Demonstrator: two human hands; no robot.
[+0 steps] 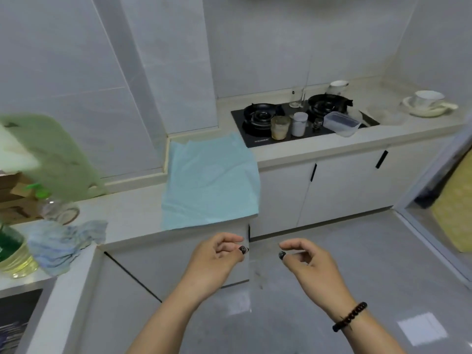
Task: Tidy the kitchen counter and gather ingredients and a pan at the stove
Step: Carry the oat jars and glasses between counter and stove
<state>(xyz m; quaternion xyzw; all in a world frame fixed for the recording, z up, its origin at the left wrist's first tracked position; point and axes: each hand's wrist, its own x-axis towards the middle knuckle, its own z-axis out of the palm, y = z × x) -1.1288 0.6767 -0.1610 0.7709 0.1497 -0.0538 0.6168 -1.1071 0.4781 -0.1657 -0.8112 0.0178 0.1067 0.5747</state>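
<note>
My left hand (217,254) and my right hand (306,261) are held in front of the counter corner, over the floor. Each pinches a top edge of a thin clear plastic bag (258,279) that hangs between them and is hard to make out. The black gas stove (258,139) sits on the far counter, well beyond both hands. On it stand a cloudy jar (280,127), a white cup (299,123), a glass (296,97) and a lidded plastic container (342,123). No pan can be made out.
A light blue cloth (209,185) is spread over the counter corner. At the left are a striped rag (63,244), an oil bottle (12,254), a spray bottle (48,200) and a blurred green object (51,154). White bowls (429,103) are stacked on the far right counter.
</note>
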